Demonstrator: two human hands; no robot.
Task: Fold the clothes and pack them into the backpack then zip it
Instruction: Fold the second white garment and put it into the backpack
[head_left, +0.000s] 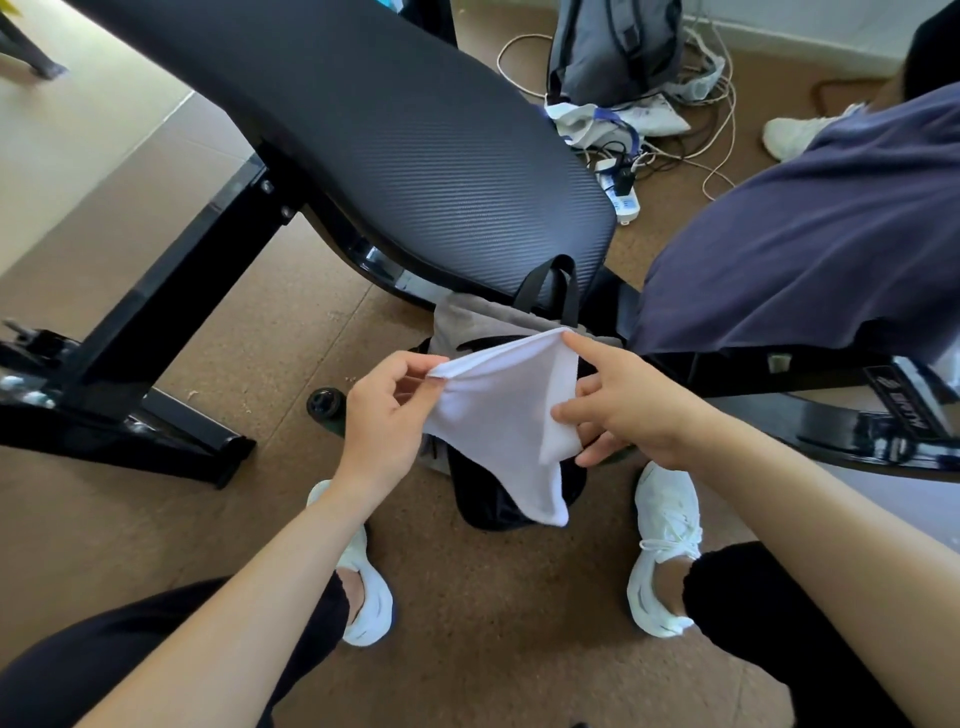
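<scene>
Head view: I hold the cloth (498, 415) in the air, stretched between 2 grips. My left hand (384, 415) pinches its upper corner. My right hand (628, 410) clasps the opposite edge between thumb and fingers, forefinger pointing along the top hem. The cloth is light, soft and limp, sagging to a point below my grip, so I judge corners and hems the best holds. The backpack (467, 319) stands open directly beneath the cloth, leaning on the bench (415, 156) beyond.

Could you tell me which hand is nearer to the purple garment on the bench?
Right. The right hand is just left of the purple garment; the left hand grips the far side of the white cloth.
</scene>
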